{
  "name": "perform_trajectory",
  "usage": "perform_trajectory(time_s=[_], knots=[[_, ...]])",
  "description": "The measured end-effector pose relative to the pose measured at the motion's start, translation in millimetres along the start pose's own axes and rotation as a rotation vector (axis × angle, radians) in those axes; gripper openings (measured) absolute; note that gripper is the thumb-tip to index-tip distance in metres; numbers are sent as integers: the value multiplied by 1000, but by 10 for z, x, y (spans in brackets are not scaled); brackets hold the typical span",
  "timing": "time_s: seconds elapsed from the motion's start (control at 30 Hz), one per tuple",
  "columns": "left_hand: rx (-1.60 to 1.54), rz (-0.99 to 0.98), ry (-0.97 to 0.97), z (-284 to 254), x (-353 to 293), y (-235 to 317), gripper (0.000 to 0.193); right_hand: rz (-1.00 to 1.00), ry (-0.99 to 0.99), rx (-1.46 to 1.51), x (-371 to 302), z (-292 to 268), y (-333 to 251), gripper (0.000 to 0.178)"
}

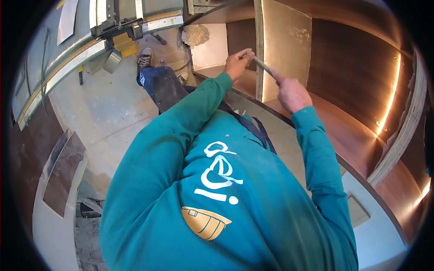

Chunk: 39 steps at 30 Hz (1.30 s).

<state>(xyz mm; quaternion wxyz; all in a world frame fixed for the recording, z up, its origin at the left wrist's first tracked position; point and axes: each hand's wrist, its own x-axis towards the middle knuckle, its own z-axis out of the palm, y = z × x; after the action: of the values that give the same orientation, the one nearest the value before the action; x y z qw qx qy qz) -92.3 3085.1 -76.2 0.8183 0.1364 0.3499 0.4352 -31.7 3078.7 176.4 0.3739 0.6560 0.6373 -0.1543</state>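
My right hand (293,94) is wrapped round one end of a slim, greyish bar-shaped tool (264,66), whose exact kind I cannot make out. The bar slants up and left to my left hand (238,63), whose fingers are pinched together at its far end. Partly behind the tool stands the pale front edge of an upright cabinet panel (259,31), and the bar crosses it. Whether the two touch is hard to tell. Both forearms are in green sleeves.
Brown-lined cabinet compartments (352,58) with glowing light strips (392,97) fill the right side. A crumpled pale wad (195,35) lies near the top. Upper left is a machine table with a metal rail (68,72). Cut panels (65,174) lean at the left.
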Motion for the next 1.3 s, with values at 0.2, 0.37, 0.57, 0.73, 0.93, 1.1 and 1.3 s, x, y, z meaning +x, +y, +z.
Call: perform_trajectory(time_s=[0.2,0.37,0.57,0.73,0.93,1.1,1.3], knots=[[45,-30,67,79,-149,-39,56,-4,-8,3,-109,54,-26,62],[66,-92,64,-35,-121,-74,56,-6,-19,-14,-48,156,-43,63],[29,7,62,201,-169,-15,53,-28,4,0,-216,-3,77,64],[59,-123,50,-99,-56,-187,56,17,-38,-39,-39,221,-92,65],[196,-12,37,37,-173,-51,56,-15,-37,-11,-189,-3,43,65],[160,-68,49,34,-245,-170,55,-18,-51,-30,-234,60,-47,63],[174,-71,64,-105,-220,-182,53,-29,-65,-18,-40,226,-45,62]])
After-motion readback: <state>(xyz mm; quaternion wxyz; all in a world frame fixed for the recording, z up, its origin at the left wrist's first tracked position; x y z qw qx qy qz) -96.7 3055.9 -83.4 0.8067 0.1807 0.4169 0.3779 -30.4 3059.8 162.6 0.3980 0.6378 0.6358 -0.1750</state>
